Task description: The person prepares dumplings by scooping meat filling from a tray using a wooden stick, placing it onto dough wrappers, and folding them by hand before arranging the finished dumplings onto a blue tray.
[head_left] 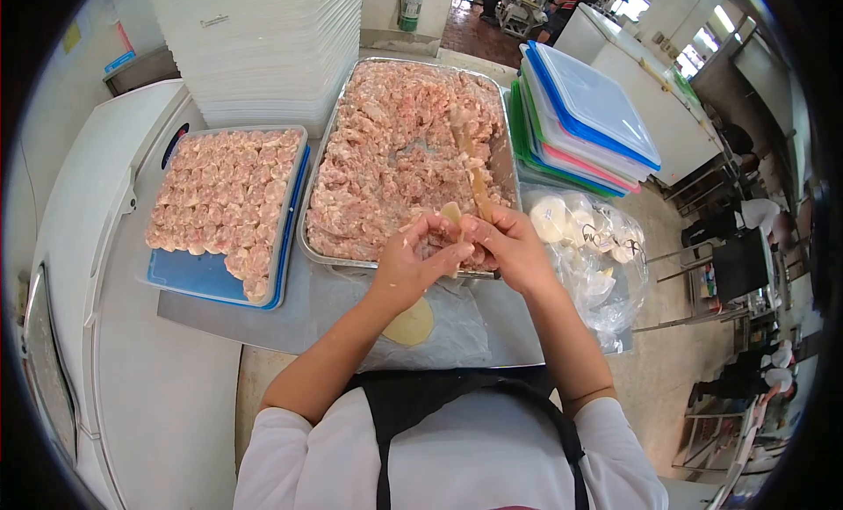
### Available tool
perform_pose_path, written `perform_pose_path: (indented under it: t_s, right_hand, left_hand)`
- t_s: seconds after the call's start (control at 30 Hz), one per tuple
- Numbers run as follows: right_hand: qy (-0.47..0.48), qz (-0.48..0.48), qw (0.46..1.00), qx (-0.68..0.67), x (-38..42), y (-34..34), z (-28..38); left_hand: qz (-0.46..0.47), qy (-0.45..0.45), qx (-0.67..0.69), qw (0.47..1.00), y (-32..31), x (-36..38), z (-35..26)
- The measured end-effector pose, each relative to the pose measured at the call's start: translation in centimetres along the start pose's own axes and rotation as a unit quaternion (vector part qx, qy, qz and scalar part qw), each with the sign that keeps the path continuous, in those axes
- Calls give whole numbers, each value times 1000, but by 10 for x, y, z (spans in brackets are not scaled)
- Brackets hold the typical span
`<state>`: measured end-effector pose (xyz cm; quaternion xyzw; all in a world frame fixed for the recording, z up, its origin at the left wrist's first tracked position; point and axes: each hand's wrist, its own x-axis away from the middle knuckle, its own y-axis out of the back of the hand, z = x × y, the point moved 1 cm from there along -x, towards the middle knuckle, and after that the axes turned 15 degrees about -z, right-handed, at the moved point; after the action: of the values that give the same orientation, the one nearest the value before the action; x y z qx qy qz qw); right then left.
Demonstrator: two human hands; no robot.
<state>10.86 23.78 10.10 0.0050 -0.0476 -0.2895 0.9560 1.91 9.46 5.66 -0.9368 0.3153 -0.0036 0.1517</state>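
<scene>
My left hand (411, 262) is closed round a thin, pale dumpling wrapper (451, 215) with its edges folded up. My right hand (514, 246) pinches in from the other side, thumb at the wrapper. A flat wooden spatula (477, 180) runs from the right fingers over the meat, its upper end smeared with filling. Both hands are above the front rim of a large metal tray (309, 238) of pinkish minced meat (386, 150). Filling inside the wrapper is mostly hidden by my fingers. Below my left wrist, a round wrapper (409, 324) lies on plastic sheeting (457, 325).
At left, rows of filled dumplings (224, 185) sit on a blue-bottomed tray (189, 271). White trays (259, 44) are stacked behind it. Coloured lids (588, 106) and a plastic bag of wrappers (588, 233) stand at right. Other people are farther off.
</scene>
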Motion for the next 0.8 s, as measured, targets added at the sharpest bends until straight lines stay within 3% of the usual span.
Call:
perform_pose_path:
  t_s: [0.13, 0.2, 0.33, 0.43, 0.5, 0.63, 0.73, 0.8]
  right_hand:
    - [-23, -22, 999, -39, 1, -2, 1]
    - [-20, -29, 998, -59, -1, -2, -2]
    - [-11, -48, 997, -53, -1, -5, 0]
    - [-1, 19, 999, -49, 0, -4, -5]
    - [10, 16, 999, -29, 5, -8, -4]
    - [18, 9, 999, -42, 7, -2, -7]
    - [2, -9, 999, -53, 6, 2, -8]
    - [16, -29, 999, -12, 5, 1, -7]
  left_hand:
    - [-4, 34, -31, 999, 8, -7, 10]
    - [-15, 108, 74, 991, 9, -5, 7]
    - [-28, 125, 146, 981, 7, -7, 13]
    - [-30, 190, 258, 947, 5, -8, 16]
    - [42, 259, 308, 914, 4, -6, 16]
    - [33, 220, 281, 934, 5, -6, 21]
    - [-33, 186, 231, 954, 2, -2, 14]
    - [-37, 76, 92, 992, 2, -1, 11]
